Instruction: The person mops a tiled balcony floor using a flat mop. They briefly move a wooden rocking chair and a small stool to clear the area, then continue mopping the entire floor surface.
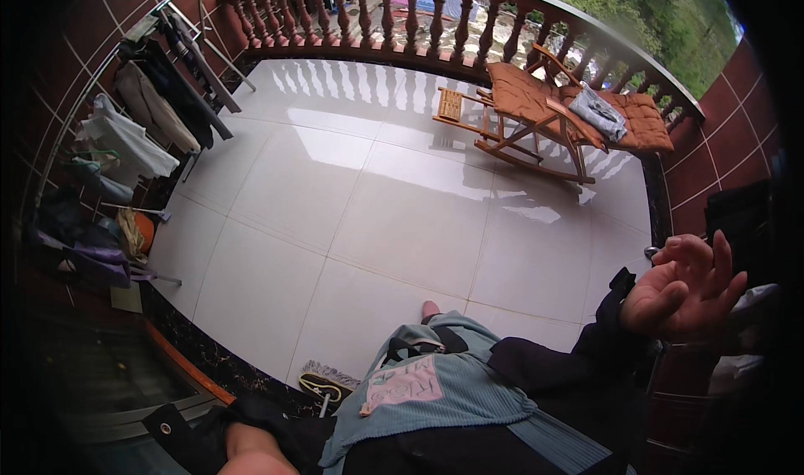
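Raised at the right, my right hand [687, 289] has its fingers apart and half curled, with nothing in it. Dark hanging cloth [737, 215] is behind and above it, and a small shiny metal piece [651, 251] shows beside its fingertips. Only the wrist and part of my left hand [255, 454] come in at the bottom edge, so its fingers are cut off. Nearest to it is a mop [322, 384] with a grey fringe and a pale handle, standing on the floor. I wear a blue-green corduroy apron [452, 391] with a pink patch over dark sleeves.
Glossy white tiles [335, 198] cover the balcony floor. A wooden rocking chair [536, 123] with brown cushions stands at the back right, grey cloth [599, 113] lying on it. Behind runs a red balustrade [387, 23]. Clothes [155, 98] hang on a rack along the left wall.
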The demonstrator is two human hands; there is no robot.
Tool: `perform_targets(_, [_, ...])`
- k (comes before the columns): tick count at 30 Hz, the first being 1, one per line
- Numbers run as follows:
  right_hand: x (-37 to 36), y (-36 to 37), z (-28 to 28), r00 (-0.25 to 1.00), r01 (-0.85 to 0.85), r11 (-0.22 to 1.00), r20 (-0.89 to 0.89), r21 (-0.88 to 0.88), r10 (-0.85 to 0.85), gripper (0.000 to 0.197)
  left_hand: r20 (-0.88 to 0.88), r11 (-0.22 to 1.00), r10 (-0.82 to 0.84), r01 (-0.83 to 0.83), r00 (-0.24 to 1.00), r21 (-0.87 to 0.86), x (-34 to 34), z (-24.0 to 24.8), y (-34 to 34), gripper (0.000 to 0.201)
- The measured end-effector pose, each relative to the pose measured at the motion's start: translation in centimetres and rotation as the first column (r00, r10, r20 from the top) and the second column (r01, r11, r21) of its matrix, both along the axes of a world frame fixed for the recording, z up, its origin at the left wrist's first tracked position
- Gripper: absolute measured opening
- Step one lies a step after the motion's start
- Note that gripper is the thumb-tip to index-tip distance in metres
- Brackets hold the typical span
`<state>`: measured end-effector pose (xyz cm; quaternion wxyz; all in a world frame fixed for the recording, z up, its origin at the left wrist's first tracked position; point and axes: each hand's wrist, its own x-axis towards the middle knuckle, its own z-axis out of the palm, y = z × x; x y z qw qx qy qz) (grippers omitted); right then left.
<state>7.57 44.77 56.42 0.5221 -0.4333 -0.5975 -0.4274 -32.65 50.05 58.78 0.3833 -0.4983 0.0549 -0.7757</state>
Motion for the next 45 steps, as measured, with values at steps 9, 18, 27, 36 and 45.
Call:
perform_targets(9, [10.2, 6.4, -1.3, 0.954, 0.1, 0.985, -0.268, -0.138, -0.134, 0.065, -0.573, 0.553, -0.714, 0.826, 0.402, -0.11, 14.3, -0.1, 12.4, 0.044])
perform_targets(18, [17.4, 11.8, -5.4, 0.894, 0.18, 0.917, -0.329, -0.357, -0.304, 0.053, -0.279, 0.538, -0.839, 0.789, 0.467, -0.296, 23.3, -0.4, 22.1, 0.05])
perform_targets(27, [23.3, 17.1, -7.4, 0.679, 0.301, 0.705, -0.375, -0.642, -0.631, 0.058, -0.222, 0.261, -0.954, 0.918, 0.2, -0.297, 32.6, 0.4, 36.5, 0.048])
perform_targets(36, [28.4, 20.2, -10.9, 0.401, 0.101, 0.501, -0.426, -0.859, -0.811, 0.065, -0.21, -0.173, -0.944, 0.923, -0.255, -0.345, 43.4, 1.5, 46.3, 0.04])
perform_targets(45, [40.6, 22.5, -18.5, 0.275, -0.005, 0.518, -0.499, -0.856, -0.822, 0.058, -0.14, 0.167, -0.985, 0.744, 0.099, -0.648, 55.2, -0.8, 50.9, 0.056])
